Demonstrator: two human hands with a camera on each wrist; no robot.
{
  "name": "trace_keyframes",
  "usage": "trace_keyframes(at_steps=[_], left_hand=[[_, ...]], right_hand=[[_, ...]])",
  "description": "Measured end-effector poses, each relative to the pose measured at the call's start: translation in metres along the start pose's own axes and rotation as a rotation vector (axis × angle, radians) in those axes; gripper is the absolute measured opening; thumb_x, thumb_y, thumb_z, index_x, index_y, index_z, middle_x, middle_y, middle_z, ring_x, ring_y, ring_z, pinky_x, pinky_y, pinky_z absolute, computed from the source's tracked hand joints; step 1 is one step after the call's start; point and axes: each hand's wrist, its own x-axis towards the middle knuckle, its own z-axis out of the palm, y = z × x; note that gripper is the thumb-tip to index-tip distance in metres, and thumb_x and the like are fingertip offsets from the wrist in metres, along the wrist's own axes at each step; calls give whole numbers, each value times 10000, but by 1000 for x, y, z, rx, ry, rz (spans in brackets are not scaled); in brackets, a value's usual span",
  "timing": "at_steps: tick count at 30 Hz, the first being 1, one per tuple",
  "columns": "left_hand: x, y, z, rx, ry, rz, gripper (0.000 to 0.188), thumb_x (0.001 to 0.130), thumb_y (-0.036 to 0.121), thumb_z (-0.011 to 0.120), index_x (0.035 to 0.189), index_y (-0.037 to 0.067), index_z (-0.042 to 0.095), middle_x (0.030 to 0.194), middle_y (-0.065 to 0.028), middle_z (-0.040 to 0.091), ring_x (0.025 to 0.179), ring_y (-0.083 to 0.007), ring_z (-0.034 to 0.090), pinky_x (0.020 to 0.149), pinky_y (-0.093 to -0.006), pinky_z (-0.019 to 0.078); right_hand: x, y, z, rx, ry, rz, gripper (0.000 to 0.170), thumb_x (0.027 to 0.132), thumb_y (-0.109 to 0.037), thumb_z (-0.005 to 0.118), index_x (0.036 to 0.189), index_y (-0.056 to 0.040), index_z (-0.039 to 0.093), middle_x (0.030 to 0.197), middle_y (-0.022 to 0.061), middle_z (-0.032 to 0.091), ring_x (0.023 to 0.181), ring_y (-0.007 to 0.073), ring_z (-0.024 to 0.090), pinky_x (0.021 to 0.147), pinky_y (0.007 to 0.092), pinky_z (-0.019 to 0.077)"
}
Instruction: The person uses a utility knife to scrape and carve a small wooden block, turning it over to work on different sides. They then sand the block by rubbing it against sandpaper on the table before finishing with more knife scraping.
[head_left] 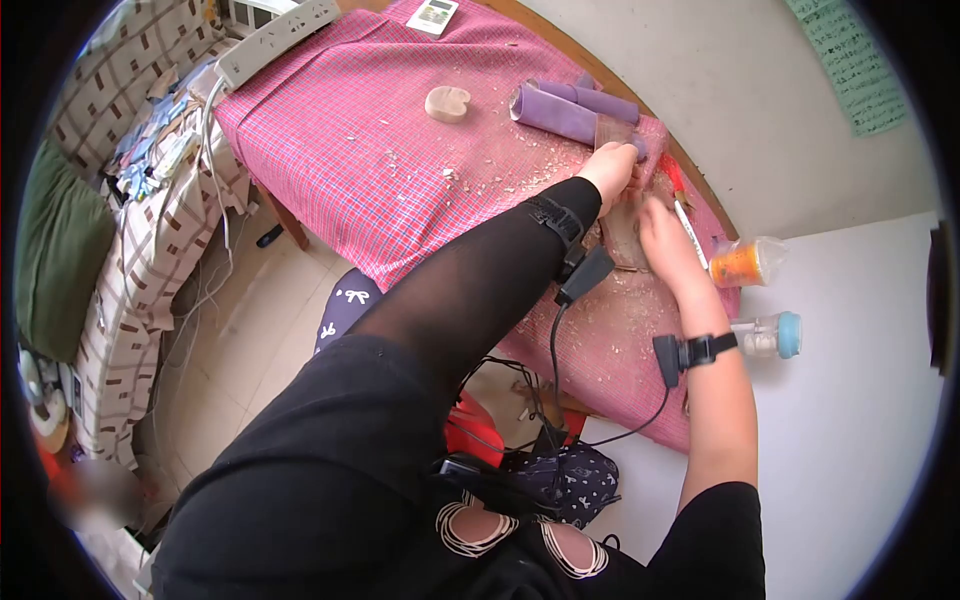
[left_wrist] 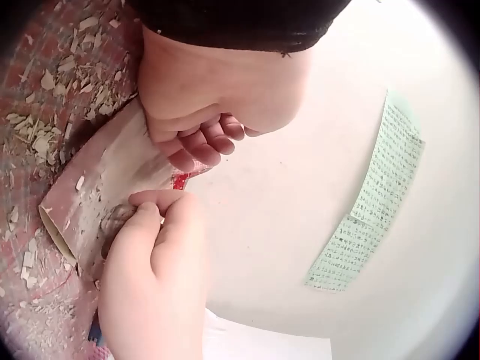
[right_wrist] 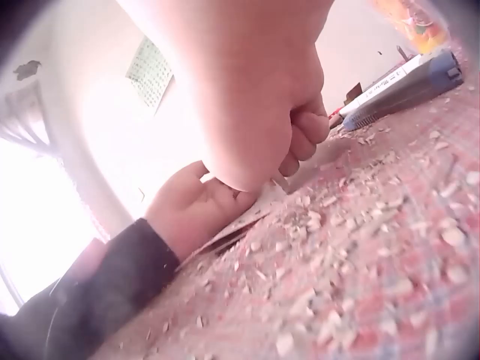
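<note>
At the table's right side both hands work close together over a dusty pinkish-brown sheet, whose near edge curls up. My left hand, in a black sleeve, has curled fingers at the sheet's far part; its thumb is hidden in the left wrist view. Just below it, the thumb and forefinger of my right hand pinch a small greyish piece against the sheet. The right wrist view shows my right hand's other fingers folded in, with the left hand beyond.
Pale shavings litter the checked tablecloth. Behind the left hand lie purple rolls; farther left sits a pale rounded block. Along the right edge are a white pen, an orange cup and a blue-capped bottle.
</note>
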Motion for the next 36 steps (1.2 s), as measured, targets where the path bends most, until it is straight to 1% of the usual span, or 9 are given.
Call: trace_keyframes(at_steps=[5, 8, 10, 18, 23, 28, 30, 31, 36], left_hand=[[-1, 0, -2, -163, -4, -58, 523, 1019, 302, 446, 1451, 9, 405, 1416, -194, 525, 1260, -324, 557, 1049, -468, 469], [-13, 12, 1, -124, -29, -61, 713, 1051, 381, 394, 1610, 8, 157, 1689, -203, 175, 1570, -340, 168, 1250, -498, 227], [-16, 12, 1, -154, -28, -82, 713, 1053, 387, 390, 1611, 9, 156, 1686, -204, 184, 1565, -340, 186, 1247, -502, 236], [-13, 14, 6, -173, 6, -81, 672, 1084, 415, 327, 1597, -2, 207, 1675, -200, 227, 1550, -345, 232, 1230, -513, 269], [-14, 9, 7, -187, 56, -16, 671, 1072, 412, 326, 1587, -7, 228, 1633, -204, 320, 1500, -353, 338, 1195, -520, 331], [-19, 31, 21, -59, 43, 48, 554, 1041, 308, 431, 1490, -18, 421, 1491, -202, 511, 1319, -312, 561, 1063, -420, 491], [-14, 54, 12, 477, -8, 417, 327, 969, 219, 504, 1138, -15, 660, 1113, -196, 712, 1048, -292, 690, 872, -416, 551], [-17, 59, 13, 612, 211, 669, 274, 937, 189, 536, 986, -25, 701, 889, -184, 733, 912, -331, 719, 813, -430, 550], [-20, 69, -14, 1331, 578, 770, 360, 896, 272, 600, 1073, -28, 692, 1123, -270, 686, 1067, -414, 658, 938, -485, 525]], right_hand=[[29, 7, 18, 35, 162, 20, 211, 1038, -230, 461, 1095, -40, 532, 925, 305, 682, 912, 509, 647, 792, 607, 489], [-17, -7, 0, -46, 64, 22, 202, 1037, -237, 473, 1085, -49, 529, 888, 290, 685, 877, 508, 654, 767, 615, 490], [-44, -4, -7, -101, -55, 16, 184, 1034, -233, 479, 1078, -61, 527, 844, 272, 686, 838, 507, 658, 737, 630, 487], [2, -21, 1, 49, 101, -32, 183, 1032, -197, 473, 1084, -35, 540, 954, 271, 684, 930, 490, 648, 786, 570, 502], [-54, -23, -30, -85, -203, -70, 205, 1025, -197, 446, 1073, -33, 560, 921, 308, 673, 900, 486, 658, 770, 569, 508], [-76, 25, -25, 253, 220, 53, 173, 1031, -188, 504, 1104, -41, 560, 920, 268, 680, 925, 444, 673, 777, 511, 509], [-83, 26, -21, 372, 360, 124, 164, 1021, -182, 549, 1119, -52, 565, 938, 221, 684, 938, 418, 676, 809, 475, 510], [-86, 25, -15, 387, 377, 141, 164, 1021, -182, 549, 1119, -52, 565, 938, 221, 684, 938, 418, 676, 809, 475, 510], [-72, 16, 0, 390, 337, 143, 214, 1008, -236, 566, 1144, -70, 566, 986, 229, 695, 989, 445, 665, 837, 495, 516]])
